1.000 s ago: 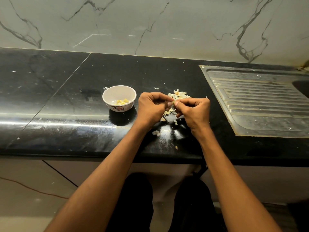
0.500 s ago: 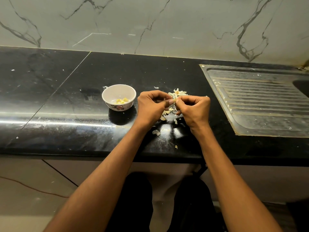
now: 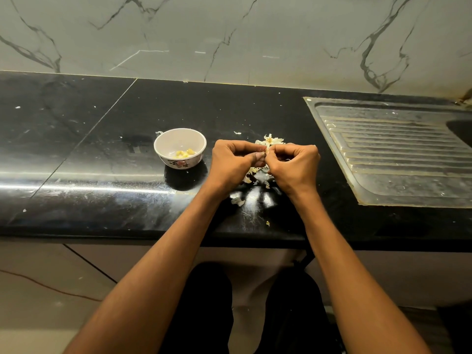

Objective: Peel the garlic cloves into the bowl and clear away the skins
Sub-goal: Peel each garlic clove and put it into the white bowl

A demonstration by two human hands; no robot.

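A small white bowl (image 3: 163,146) with a flower print stands on the black counter and holds a few peeled yellow cloves (image 3: 184,153). Just right of it, my left hand (image 3: 231,164) and my right hand (image 3: 296,166) meet fingertip to fingertip, pinching one garlic clove (image 3: 266,150) that is almost hidden between them. A heap of pale garlic skins (image 3: 269,141) lies behind and under the hands. Loose skin bits (image 3: 238,201) lie nearer the counter's front edge.
The black stone counter (image 3: 102,154) runs left to right, with a marble wall behind. A steel sink drainboard (image 3: 398,154) is set into it at the right, its basin at the far right edge. My dark-clothed legs show below the counter's front edge.
Both hands stay together over the skins, working the clove with small finger shifts. The bowl has not moved.
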